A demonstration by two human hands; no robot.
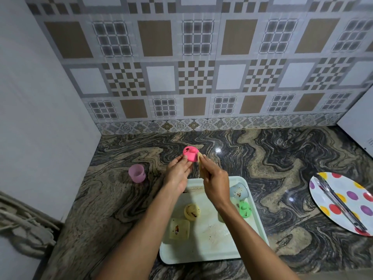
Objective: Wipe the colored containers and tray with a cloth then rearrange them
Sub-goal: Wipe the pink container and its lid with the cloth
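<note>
My left hand (pixel 177 174) holds a stained pink lid (pixel 190 154) up above the counter, past the tray's far edge. My right hand (pixel 215 181) pinches a yellowish cloth (pixel 202 168) against the lid's right side. Below my arms lies a pale green tray (pixel 203 253) with brown smears. On it sit a yellow lid (pixel 192 211), a clear yellowish cup (pixel 179 229), a green lid (pixel 245 209) and a tipped blue cup (pixel 239 191). A pink translucent cup (pixel 137 173) stands upright on the counter left of the tray.
The marble-patterned counter (pixel 282 158) meets a tiled wall behind. A polka-dot plate (pixel 343 201) carrying metal tongs (pixel 341 205) lies at the right. A white appliance (pixel 361 122) stands at the far right. A grey wall borders the left side.
</note>
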